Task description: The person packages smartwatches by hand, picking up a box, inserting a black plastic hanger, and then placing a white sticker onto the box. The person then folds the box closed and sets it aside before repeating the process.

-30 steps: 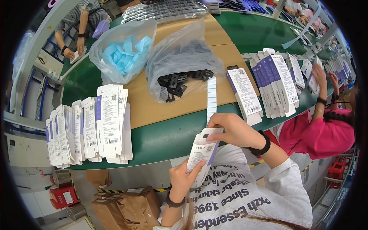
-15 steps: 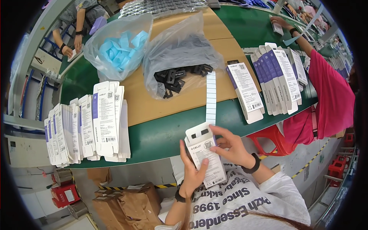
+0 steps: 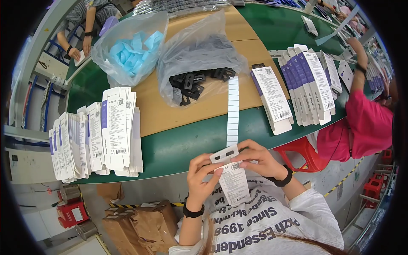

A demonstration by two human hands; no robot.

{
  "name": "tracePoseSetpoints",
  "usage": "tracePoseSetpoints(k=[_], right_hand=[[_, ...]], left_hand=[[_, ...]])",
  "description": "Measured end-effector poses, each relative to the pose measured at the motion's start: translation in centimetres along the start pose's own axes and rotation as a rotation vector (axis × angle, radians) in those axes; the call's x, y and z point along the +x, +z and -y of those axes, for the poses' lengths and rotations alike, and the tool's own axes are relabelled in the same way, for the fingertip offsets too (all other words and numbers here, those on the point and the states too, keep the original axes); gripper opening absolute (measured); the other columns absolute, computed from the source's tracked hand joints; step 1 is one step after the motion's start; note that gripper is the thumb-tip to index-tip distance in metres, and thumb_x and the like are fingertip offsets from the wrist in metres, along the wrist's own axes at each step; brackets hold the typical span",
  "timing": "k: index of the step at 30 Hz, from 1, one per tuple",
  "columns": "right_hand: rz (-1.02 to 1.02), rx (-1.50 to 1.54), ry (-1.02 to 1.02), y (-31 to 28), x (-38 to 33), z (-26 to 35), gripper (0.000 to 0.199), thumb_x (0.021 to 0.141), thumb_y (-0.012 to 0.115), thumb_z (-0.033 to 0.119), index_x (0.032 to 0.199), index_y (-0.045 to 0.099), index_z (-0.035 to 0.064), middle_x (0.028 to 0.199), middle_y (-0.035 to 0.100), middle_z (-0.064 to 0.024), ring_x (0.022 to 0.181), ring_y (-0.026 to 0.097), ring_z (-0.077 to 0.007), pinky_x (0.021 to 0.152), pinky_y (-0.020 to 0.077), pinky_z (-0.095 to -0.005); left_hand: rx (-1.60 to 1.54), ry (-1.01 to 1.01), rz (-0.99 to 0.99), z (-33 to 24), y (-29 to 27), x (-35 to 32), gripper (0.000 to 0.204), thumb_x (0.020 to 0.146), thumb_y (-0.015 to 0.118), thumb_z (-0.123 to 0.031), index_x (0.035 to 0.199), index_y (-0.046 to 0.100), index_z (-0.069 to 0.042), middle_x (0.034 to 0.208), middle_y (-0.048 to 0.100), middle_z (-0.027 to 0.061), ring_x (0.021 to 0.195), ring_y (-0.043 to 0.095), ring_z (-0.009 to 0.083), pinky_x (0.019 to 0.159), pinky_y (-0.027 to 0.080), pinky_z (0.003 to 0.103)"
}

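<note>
A white printed carton (image 3: 235,186) stands tilted in front of my chest, its hanging flap (image 3: 218,157) at the top with a dark slotted piece showing in it. My left hand (image 3: 201,178) grips the carton's left upper edge, fingers and thumb at the flap. Over on the other side, my right hand (image 3: 262,162) pinches the upper right corner, its thumb on the front face near the flap's fold. A strip of pale blue labels (image 3: 233,112) runs down the table to just behind the carton. Black plastic hanger pieces (image 3: 190,86) spill from a clear bag (image 3: 199,53).
Flat cartons (image 3: 114,131) stand in a row at left. More cartons (image 3: 316,80) stack at right beside a single carton (image 3: 274,95). A bag of blue pieces (image 3: 131,53) sits behind on cardboard (image 3: 170,123). A co-worker in pink (image 3: 369,127) sits at right; another person's hands (image 3: 80,53) work far left.
Both hands have moved up to the carton's top, and the flap now tilts differently. My left hand no longer cradles the carton's side. The pink-sleeved co-worker's arm has drawn back, leaving a small box behind.
</note>
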State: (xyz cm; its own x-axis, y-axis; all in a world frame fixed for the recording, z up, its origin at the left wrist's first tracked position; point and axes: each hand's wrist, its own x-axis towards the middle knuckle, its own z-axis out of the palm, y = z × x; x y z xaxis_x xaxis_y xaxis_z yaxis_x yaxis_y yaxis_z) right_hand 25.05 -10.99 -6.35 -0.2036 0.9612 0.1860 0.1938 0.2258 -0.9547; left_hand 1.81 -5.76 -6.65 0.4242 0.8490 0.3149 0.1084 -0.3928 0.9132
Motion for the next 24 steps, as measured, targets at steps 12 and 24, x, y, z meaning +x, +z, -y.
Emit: tracePoseSetpoints(k=[12,24], right_hand=[[-0.089,-0.08,0.069,-0.2,0.6,1.8,0.023,0.085,0.075,0.007,0.107,0.071,0.0023,0.108,0.068,-0.0112,0.093,0.07,-0.0218,0.082,0.0582,-0.0312],[0.164,0.188,0.495,-2.6,5.1,3.6,0.011,0.09,0.07,0.003,0.1,0.069,-0.0015,0.097,0.071,-0.006,0.091,0.069,-0.0143,0.084,0.0568,-0.027]], left_hand=[[-0.043,-0.139,0.033,-1.1,-0.7,0.4,0.023,0.077,0.078,0.008,0.097,0.071,0.001,0.105,0.063,0.0108,0.094,0.067,0.0184,0.079,0.062,0.029],[-0.139,-0.524,0.132,-2.3,-2.2,3.7,0.009,0.08,0.079,0.003,0.086,0.073,0.005,0.084,0.06,0.0051,0.08,0.066,0.0123,0.073,0.06,0.024]])
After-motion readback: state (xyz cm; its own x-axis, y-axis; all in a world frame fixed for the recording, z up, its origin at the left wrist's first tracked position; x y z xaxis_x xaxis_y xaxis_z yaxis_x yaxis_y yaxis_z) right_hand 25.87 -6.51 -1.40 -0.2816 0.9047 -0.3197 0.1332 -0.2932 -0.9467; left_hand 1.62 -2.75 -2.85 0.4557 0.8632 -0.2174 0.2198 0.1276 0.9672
